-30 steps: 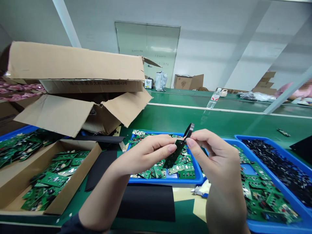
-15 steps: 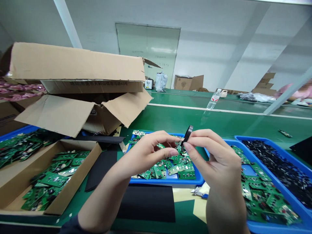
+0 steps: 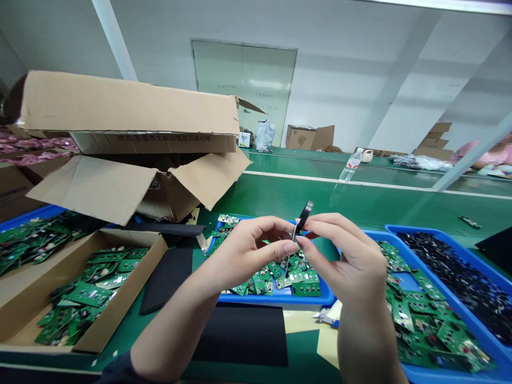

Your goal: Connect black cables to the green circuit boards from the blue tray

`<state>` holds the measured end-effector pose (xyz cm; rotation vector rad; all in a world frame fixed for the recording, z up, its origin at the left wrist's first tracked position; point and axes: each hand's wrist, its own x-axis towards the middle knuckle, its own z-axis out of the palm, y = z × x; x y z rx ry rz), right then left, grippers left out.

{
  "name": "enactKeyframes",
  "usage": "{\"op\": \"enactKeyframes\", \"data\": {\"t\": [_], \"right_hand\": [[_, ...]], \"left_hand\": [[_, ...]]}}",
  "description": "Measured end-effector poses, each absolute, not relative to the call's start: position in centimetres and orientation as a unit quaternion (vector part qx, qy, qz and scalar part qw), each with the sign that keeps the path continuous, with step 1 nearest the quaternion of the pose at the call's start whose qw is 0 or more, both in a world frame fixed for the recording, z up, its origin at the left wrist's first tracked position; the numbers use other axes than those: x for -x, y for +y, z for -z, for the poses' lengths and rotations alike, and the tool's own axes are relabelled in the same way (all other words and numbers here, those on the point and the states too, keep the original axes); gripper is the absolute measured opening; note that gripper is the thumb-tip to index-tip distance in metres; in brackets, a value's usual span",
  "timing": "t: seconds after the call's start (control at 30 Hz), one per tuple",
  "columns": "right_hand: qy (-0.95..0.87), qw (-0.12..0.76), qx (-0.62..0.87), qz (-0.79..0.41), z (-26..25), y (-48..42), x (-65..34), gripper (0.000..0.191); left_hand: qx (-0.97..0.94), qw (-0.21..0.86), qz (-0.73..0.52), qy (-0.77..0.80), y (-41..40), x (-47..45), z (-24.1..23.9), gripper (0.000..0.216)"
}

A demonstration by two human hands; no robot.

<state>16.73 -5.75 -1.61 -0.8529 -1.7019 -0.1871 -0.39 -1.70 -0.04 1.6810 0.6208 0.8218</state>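
Observation:
My left hand (image 3: 256,250) pinches a small circuit board (image 3: 295,234) between thumb and fingers, turned nearly edge-on above the middle tray. My right hand (image 3: 344,253) is closed, its thumb and fingertips gripping a narrow, curved black strip (image 3: 305,212) that stands up and looks like part of a ring. The strip meets the board where the fingertips of both hands come together, though the fingers partly hide the contact. Beneath the hands lies a blue tray (image 3: 276,300) of green circuit boards (image 3: 306,288).
On the right are a blue tray (image 3: 452,373) of boards and another holding small black parts (image 3: 452,272). A cardboard box (image 3: 124,296) of boards stands left, below large open cartons (image 3: 132,106). Blue-handled cutters (image 3: 327,318) lie near a black sheet (image 3: 244,336). A water bottle (image 3: 351,165) stands behind.
My hands have drawn closer together. The black strip has shifted slightly left and now touches the board, which shows more edge-on.

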Motion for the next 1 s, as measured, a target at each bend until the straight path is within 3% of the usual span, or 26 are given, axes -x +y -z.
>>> {"op": "enactKeyframes", "data": {"t": [0.37, 0.63, 0.8, 1.0], "right_hand": [[-0.715, 0.594, 0.328, 0.17, 1.88, -5.24, -16.27, 0.02], [-0.706, 0.622, 0.337, -0.025, 1.86, -5.51, -16.78, 0.022], [-0.712, 0.627, 0.316, 0.004, 1.66, -5.71, -16.91, 0.016], [-0.726, 0.62, 0.296, 0.043, 1.61, -5.78, -16.6, 0.023]], "left_hand": [[-0.695, 0.583, -0.359, 0.219, -1.77, 0.22, 0.25, 0.035], [-0.716, 0.522, -0.379, 0.268, -1.73, 0.14, 0.15, 0.033], [-0.742, 0.453, -0.4, 0.291, -1.67, 0.03, 0.13, 0.031], [-0.744, 0.463, -0.391, 0.282, -1.79, 0.31, -0.08, 0.029]]}}
